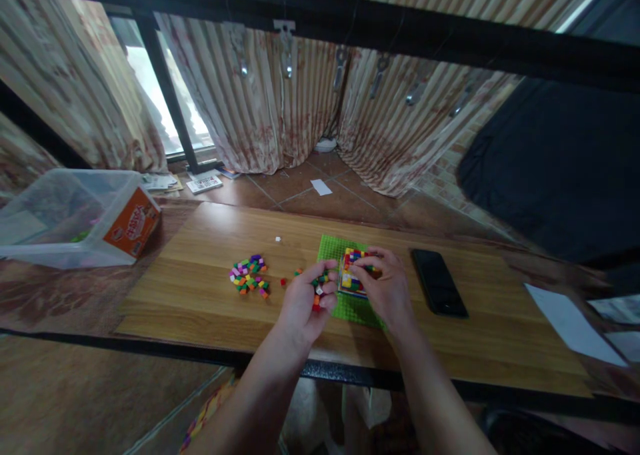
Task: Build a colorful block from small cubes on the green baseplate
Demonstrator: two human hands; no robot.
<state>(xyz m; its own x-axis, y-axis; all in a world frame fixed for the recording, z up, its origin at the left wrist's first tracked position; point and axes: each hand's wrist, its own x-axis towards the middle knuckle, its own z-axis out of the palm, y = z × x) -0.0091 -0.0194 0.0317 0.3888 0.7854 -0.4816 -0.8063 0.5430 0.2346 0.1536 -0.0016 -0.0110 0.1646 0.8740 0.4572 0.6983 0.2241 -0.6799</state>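
Observation:
A block build of many colours (353, 283) stands on a green studded baseplate (330, 247) near the middle of the board. My right hand (387, 285) is over the build from the right, thumb and forefinger pinched at its top; whatever is between the fingertips is too small to make out. Just left of the build, my left hand (307, 295) is turned palm up with its fingers curled around several small toy bricks (319, 291). A loose pile of small coloured bricks (250, 275) lies farther left, with a red brick (283, 282) and a white brick (278, 239) apart from it.
A black phone (439, 283) lies right of the baseplate, and a white sheet of paper (573, 322) beyond it. At far left stands a clear plastic bin (75, 222) with an orange label. A dark rail (320, 3) crosses above, hung with metal clips.

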